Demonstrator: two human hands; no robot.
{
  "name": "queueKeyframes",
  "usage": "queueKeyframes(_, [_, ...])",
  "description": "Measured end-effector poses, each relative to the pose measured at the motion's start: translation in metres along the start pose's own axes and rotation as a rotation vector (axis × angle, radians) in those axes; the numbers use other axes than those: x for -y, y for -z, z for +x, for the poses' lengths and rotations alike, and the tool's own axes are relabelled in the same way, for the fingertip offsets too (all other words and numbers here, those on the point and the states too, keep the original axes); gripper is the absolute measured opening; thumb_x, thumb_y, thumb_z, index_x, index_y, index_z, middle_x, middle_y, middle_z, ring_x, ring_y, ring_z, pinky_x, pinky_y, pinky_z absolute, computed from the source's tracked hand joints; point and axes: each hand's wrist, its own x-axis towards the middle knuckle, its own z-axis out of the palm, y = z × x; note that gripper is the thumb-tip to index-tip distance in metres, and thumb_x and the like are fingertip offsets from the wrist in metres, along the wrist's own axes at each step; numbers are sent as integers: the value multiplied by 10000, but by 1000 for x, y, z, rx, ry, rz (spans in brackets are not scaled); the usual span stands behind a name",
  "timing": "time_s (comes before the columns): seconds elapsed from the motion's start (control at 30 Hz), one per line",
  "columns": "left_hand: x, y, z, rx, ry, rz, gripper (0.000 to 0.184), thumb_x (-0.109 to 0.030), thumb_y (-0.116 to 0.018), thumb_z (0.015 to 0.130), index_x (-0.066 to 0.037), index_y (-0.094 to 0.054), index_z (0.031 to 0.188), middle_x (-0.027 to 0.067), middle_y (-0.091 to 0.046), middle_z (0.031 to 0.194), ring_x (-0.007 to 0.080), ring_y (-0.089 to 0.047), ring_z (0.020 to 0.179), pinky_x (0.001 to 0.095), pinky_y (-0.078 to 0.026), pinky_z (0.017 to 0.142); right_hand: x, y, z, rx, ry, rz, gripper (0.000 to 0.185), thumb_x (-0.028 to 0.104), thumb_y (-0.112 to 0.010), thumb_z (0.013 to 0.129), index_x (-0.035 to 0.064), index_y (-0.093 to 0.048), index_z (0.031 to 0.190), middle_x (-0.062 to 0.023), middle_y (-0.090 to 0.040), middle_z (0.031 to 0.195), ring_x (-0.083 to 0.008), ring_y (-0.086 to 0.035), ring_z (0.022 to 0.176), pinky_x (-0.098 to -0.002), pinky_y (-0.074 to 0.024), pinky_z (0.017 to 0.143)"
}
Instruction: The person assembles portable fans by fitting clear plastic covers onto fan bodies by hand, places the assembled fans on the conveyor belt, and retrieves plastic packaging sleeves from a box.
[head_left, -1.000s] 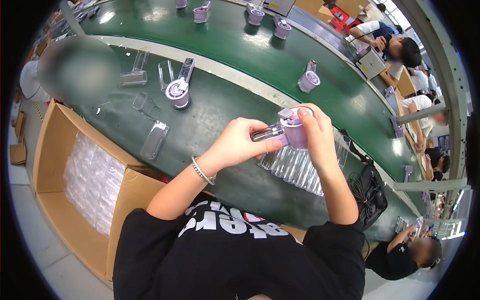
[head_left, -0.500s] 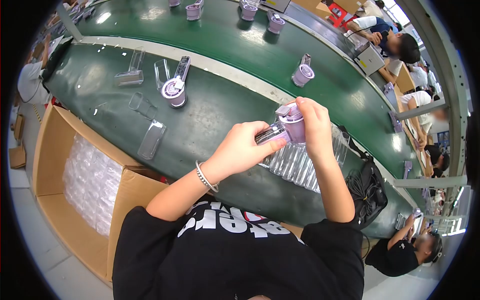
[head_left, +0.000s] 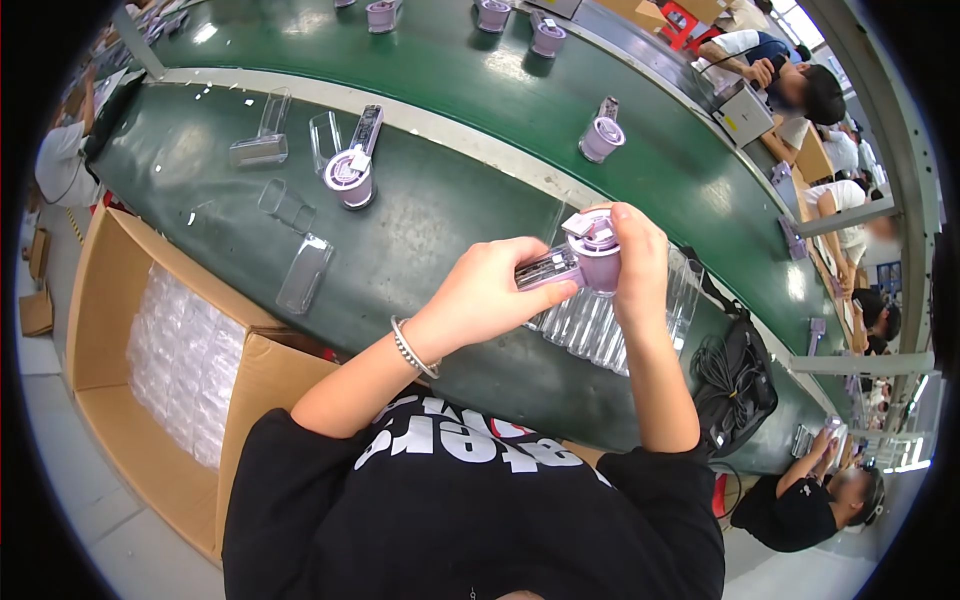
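Note:
Both hands hold one lilac cup-shaped device [head_left: 600, 268] over the green bench. Wrapped round its dark-faced handle is my left hand [head_left: 490, 292], thumb below and fingers on top. My right hand [head_left: 641, 262] closes on the far side of the round cup, its fingers at the rim. A small pale piece sits on the cup's top. Beneath the hands lies a row of clear plastic sleeves [head_left: 580, 335], partly hidden. A second lilac device [head_left: 350, 182] stands on the bench to the left, with clear plastic covers [head_left: 305, 272] lying around it.
An open cardboard box [head_left: 255, 400] with clear plastic pieces stands at the left. A black bag with coiled cable [head_left: 735, 385] lies to the right. Beyond a pale rail, several lilac devices [head_left: 603, 138] stand on the green belt [head_left: 450, 85]. Other people sit at the right.
The held device and both hands have shifted slightly right and toward me. Devices on the far belt have moved slightly left.

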Motion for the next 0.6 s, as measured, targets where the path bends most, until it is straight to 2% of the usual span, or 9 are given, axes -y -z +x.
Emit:
queueKeyframes(0.03, [5, -3, 0, -89, -143, -20, 417, -300, -680, 843, 28, -576, 1078, 101, -648, 940, 116, -617, 832, 261, -496, 735, -1, 2, 2, 26, -77, 43, 385, 338, -498, 923, -17, -646, 903, -66, -647, 787, -114, -591, 720, -248, -465, 678])
queueKeyframes(0.1, [11, 3, 5, 6, 15, -690, 457, -361, -551, 914, 13, -505, 1173, 139, -595, 1103, 160, -591, 993, 295, -483, 845, -7, 10, 8, 62, -185, 139, 464, 397, -428, 941, -14, -643, 965, -82, -664, 816, -146, -633, 728, -262, -496, 684])
queueKeyframes(0.13, [9, 8, 7, -46, 31, -841, 474, -420, -414, 948, -1, -495, 1155, 152, -576, 1132, 224, -558, 1070, 358, -461, 907, -8, 10, 8, 63, -183, 143, 464, 397, -428, 941, -14, -643, 965, -82, -664, 816, -146, -633, 728, -262, -496, 684])
queueKeyframes(0.2, [1, 23, 7, -88, 70, -1168, 480, -438, -369, 945, -9, -521, 1096, 161, -581, 1115, 271, -537, 1098, 395, -441, 930, -10, 10, 4, 46, -319, 232, 474, 424, -431, 939, 2, -634, 1012, -76, -664, 857, -150, -637, 713, -277, -511, 657])
queueKeyframes(0.23, [3, 26, 5, -111, 64, -1252, 441, -428, -378, 932, -29, -543, 1023, 151, -583, 1102, 279, -529, 1096, 419, -428, 934, -14, 14, 4, 112, -361, 274, 480, 455, -486, 909, 7, -619, 1017, -86, -644, 910, -168, -636, 786, -283, -515, 686])
queueKeyframes(0.33, [8, 27, 1, -149, 44, -1370, 426, -429, -392, 921, -39, -553, 975, 139, -586, 1096, 269, -519, 1098, 431, -407, 954, -6, 17, -2, 210, -473, 304, 537, 516, -464, 888, 45, -586, 1114, -91, -633, 951, -201, -653, 792, -387, -557, 549])
queueKeyframes(0.47, [2, 27, -5, -173, -42, -1496, 387, -412, -405, 906, -48, -533, 929, 117, -575, 1064, 260, -493, 1120, 437, -385, 973, -11, 17, -3, 178, -531, 292, 584, 519, -387, 897, 25, -589, 1134, -88, -666, 905, -201, -673, 763, -345, -579, 516])
queueKeyframes(0.53, [-12, 24, -10, -139, -87, -1494, 377, -406, -406, 902, -49, -524, 924, 115, -565, 1070, 259, -483, 1130, 438, -373, 983, -17, 20, -2, 272, -614, 469, 544, 511, -430, 885, 39, -608, 1087, -107, -667, 921, -221, -674, 776, -378, -569, 534])
queueKeyframes(0.6, [-22, 19, -14, -60, -179, -1493, 354, -386, -411, 892, -44, -496, 923, 133, -535, 1093, 268, -462, 1152, 431, -329, 1021, -24, 17, 0, 306, -639, 605, 575, 512, -408, 877, 11, -611, 1073, -120, -674, 908, -239, -681, 761, -376, -568, 518])
